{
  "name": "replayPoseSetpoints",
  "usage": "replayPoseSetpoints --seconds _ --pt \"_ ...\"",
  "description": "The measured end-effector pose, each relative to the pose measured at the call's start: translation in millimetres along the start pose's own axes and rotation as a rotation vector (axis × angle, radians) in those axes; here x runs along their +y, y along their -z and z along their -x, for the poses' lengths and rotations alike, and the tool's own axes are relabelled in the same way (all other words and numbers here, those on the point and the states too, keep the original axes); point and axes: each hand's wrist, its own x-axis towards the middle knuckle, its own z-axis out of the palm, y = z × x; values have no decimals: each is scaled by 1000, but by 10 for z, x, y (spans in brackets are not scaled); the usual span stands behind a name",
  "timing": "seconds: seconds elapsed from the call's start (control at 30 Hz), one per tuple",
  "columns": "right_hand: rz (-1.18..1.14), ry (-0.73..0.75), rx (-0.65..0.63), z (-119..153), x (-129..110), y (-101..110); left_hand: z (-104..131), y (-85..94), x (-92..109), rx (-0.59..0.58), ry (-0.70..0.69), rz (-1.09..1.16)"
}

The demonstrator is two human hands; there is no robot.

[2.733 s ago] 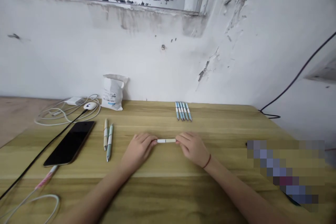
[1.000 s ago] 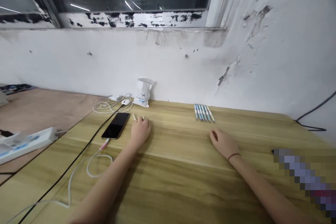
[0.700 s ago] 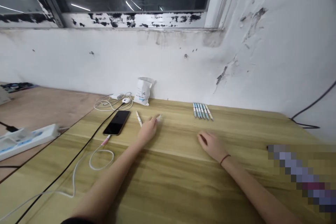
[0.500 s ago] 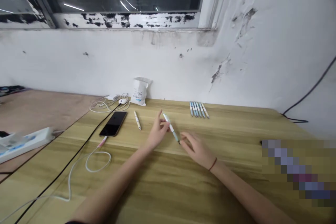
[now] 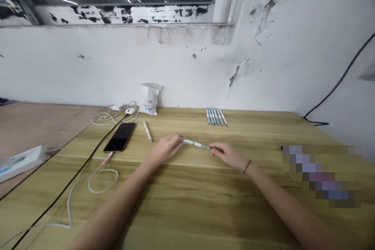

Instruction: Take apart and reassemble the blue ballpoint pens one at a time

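Between my two hands a pale green and white pen (image 5: 197,144) is held nearly level above the wooden table. My left hand (image 5: 168,147) is closed on its left end, and my right hand (image 5: 227,154) pinches its right end, so both tips are hidden by fingers. Left of my left hand, a cream and white pen (image 5: 148,131) lies by itself on the table. Beyond my hands, several pens (image 5: 216,117) in blue, green and cream lie side by side in a row.
A phone (image 5: 120,137) plugged into a white cable lies on the left, near a black cable (image 5: 73,186). A white packet (image 5: 149,99) stands against the wall beside coiled cable. Far left is a power strip (image 5: 26,161). A blurred-out object (image 5: 322,175) lies at right.
The pen has turned from steeply slanted to nearly level. My right hand has come to grip its right end, and my left hand has shifted to its left end. The view has moved slightly.
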Motion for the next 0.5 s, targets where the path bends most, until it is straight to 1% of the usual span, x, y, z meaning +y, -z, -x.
replayPoseSetpoints --seconds 0.07,0.1,0.13,0.2,0.27,0.33,0.4,0.47,0.5 --pt "76 -5 -44 15 -24 66 11 24 21 -46 -85 -112" --pt "118 -3 -43 20 -28 82 11 35 37 -75 -111 -149" --pt "158 4 -27 22 -22 86 9 43 54 -107 -128 -168" --pt "237 39 48 24 12 68 3 34 83 -145 -126 -158" --pt "323 99 146 26 65 36 -2 -18 103 -126 -41 -86" --pt "424 147 230 35 111 12 -8 -104 120 -68 113 38" --pt "516 166 283 49 133 5 -16 -192 135 -8 288 164" --pt "572 166 325 61 128 2 -24 -252 152 -14 410 217" --pt "580 165 342 64 117 -5 -27 -269 164 -36 435 191"
